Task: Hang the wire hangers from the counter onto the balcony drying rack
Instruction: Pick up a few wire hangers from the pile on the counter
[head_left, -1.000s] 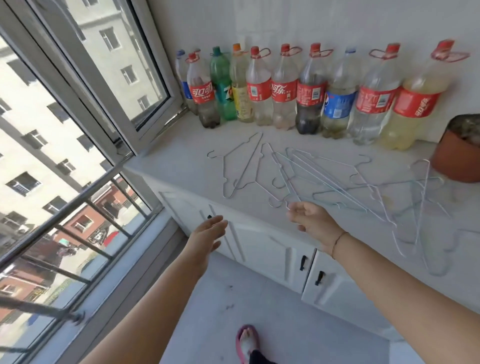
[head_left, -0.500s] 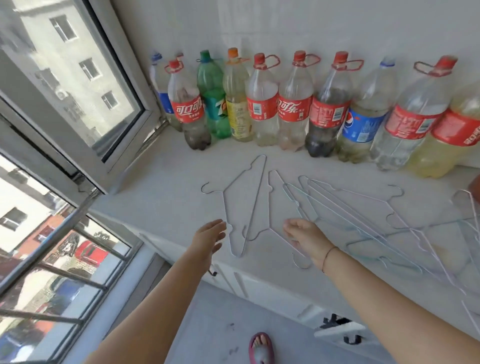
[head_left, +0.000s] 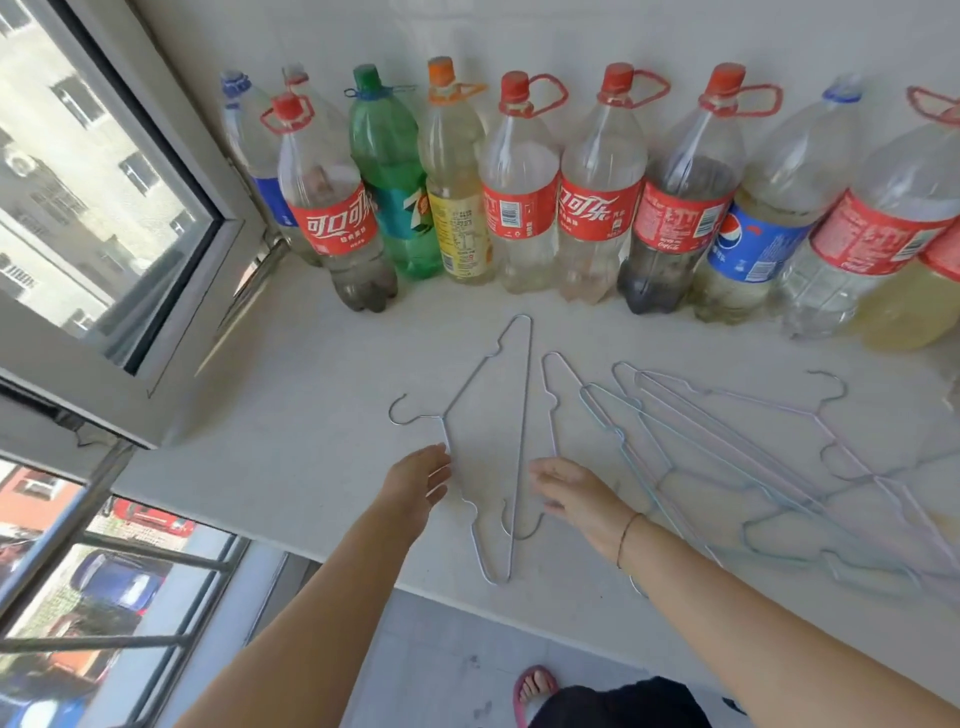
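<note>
Your left hand (head_left: 415, 486) hovers flat over the white counter (head_left: 291, 415) near its front edge, fingers loosely spread and holding nothing, its fingertips right at the left wire of the silver hanger (head_left: 522, 431). Your right hand (head_left: 576, 496) is open too, palm down with the fingers extended toward the same hanger's right side, pinching nothing; whether it touches the wire, you cannot tell from here. A thin bracelet (head_left: 626, 535) circles that wrist.

The silver hanger lies flat between your hands, its hook curling toward the counter's left end and its long point reaching almost to the front edge. To its right a loose pile of hangers (head_left: 727, 467), pale blue and lilac wire, overlaps across the counter toward the right end; one hook sticks up at the pile's back right.

Along the back edge, against the wall, stands a row of large plastic bottles. From the left corner: a blue-labelled bottle (head_left: 260, 171) partly hidden, a Coca-Cola bottle (head_left: 332, 218) with Chinese characters on its red label, a green 7up bottle (head_left: 395, 197), a yellow-labelled bottle (head_left: 457, 228) whose small print is unreadable, two red-labelled bottles (head_left: 561, 208) (the second showing Chinese Coca-Cola script), a dark-bottomed Coca-Cola bottle (head_left: 675, 218), a Pepsi bottle (head_left: 753, 244) with its blue label and globe logo, and further red-labelled ones (head_left: 878, 234) at the right end.

An open window sash (head_left: 119, 208) angles in over the counter's left end.
</note>
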